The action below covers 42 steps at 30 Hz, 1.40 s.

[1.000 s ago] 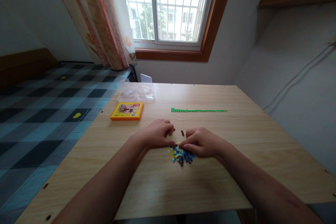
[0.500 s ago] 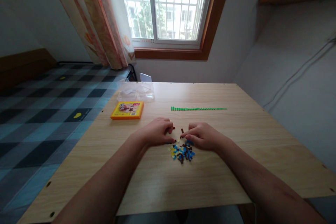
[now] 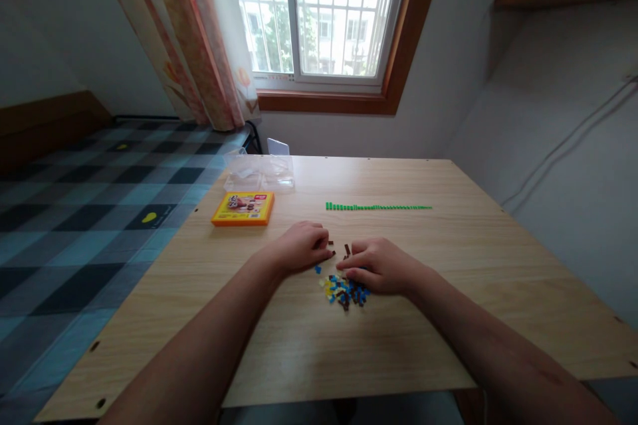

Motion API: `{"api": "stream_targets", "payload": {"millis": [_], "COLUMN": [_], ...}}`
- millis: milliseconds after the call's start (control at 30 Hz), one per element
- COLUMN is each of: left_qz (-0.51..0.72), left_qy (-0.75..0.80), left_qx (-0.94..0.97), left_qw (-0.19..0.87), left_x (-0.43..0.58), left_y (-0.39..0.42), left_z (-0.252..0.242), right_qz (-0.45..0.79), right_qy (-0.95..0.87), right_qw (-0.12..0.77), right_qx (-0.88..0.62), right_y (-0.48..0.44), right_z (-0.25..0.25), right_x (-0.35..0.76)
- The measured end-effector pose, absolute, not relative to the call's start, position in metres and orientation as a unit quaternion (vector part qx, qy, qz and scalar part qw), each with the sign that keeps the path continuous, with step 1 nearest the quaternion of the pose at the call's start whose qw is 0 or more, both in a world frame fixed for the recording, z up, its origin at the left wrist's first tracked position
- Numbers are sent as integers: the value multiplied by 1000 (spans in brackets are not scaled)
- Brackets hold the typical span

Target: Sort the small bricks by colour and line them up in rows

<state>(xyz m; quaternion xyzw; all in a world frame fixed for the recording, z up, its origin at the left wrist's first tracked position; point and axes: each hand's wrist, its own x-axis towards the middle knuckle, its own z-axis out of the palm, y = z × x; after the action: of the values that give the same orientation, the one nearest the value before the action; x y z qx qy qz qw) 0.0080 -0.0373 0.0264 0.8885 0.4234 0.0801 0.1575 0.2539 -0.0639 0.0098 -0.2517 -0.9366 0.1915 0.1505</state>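
A loose pile of small building bricks [image 3: 345,293] in brown, blue and yellow lies on the wooden table. My left hand [image 3: 305,246] is beyond the pile on the left, its fingers curled. A small brown brick [image 3: 333,252] is at its thumb tip, and another brown brick [image 3: 331,242] lies by its knuckles. My right hand [image 3: 379,265] rests at the pile's far right edge, index finger stretched out and thumb apart, covering some bricks. Just beyond that finger lies an oblong brown brick [image 3: 347,249]. A blue brick [image 3: 318,269] sits below my left hand.
Farther back, a long row of green bricks [image 3: 371,207] runs across the table [image 3: 498,279]. To the left are a yellow-orange box [image 3: 243,208] and a clear plastic case [image 3: 259,172]. A bed [image 3: 109,192] adjoins the table's left side.
My left thumb has moved away from me, toward the curled fingers, with the brown brick at its tip. My right hand has shifted slightly left and nearer, over the pile's edge.
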Motion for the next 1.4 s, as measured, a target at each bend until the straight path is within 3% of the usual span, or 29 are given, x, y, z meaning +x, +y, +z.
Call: {"api": "stream_targets", "payload": {"millis": [267, 767, 1400], "left_qz": [72, 17, 36], "left_qy": [418, 390, 398], "left_qx": [895, 907, 900], "left_qw": [135, 158, 175], "left_x": [12, 10, 9], "left_y": [-42, -46, -42], "left_z": [29, 38, 36], "right_qz": [183, 213, 194], "right_qy": [-924, -939, -941], "right_qw": [204, 138, 162], "right_qx": [-268, -234, -223], "right_y": [-61, -67, -70], "right_z": [13, 16, 16], "right_x": [261, 256, 250]}}
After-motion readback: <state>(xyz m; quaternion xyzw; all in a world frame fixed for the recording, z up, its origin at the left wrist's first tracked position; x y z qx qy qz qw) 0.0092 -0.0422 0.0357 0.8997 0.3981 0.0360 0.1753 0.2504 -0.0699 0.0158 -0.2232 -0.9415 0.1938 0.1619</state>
